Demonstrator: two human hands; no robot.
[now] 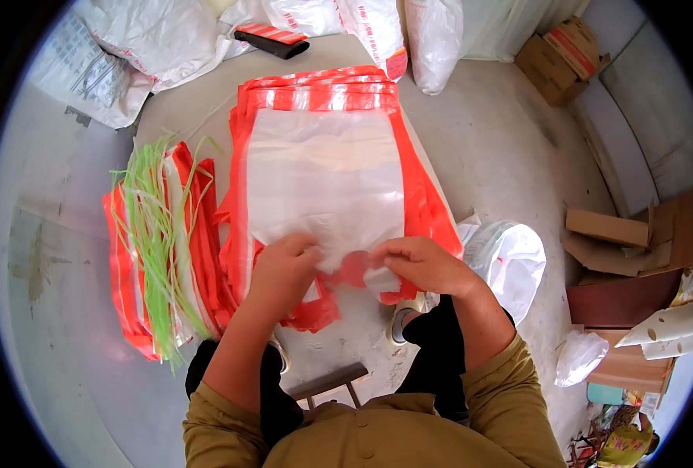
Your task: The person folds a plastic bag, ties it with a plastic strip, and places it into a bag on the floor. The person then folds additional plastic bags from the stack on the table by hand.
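A thick stack of red-edged plastic bags [432, 204] lies on a low table in front of me. On top is a whitish, see-through plastic bag [327, 168] with its near end bunched between my hands. My left hand [286, 264] has its fingers curled and closed on the left side of that near end. At the right side, my right hand [418, 261] pinches the film between thumb and fingers. Crumpled red plastic [313, 313] hangs over the table's near edge below my hands. A small white patch below my right fingertips cannot be made out clearly.
Green plastic strips [153, 234] lie over more red bags [120, 281] at the left. A black object with a red-striped top [272, 40] sits at the table's back. Full white sacks [147, 39] stand behind, a white bag [510, 261] at right, cardboard boxes [561, 58] beyond.
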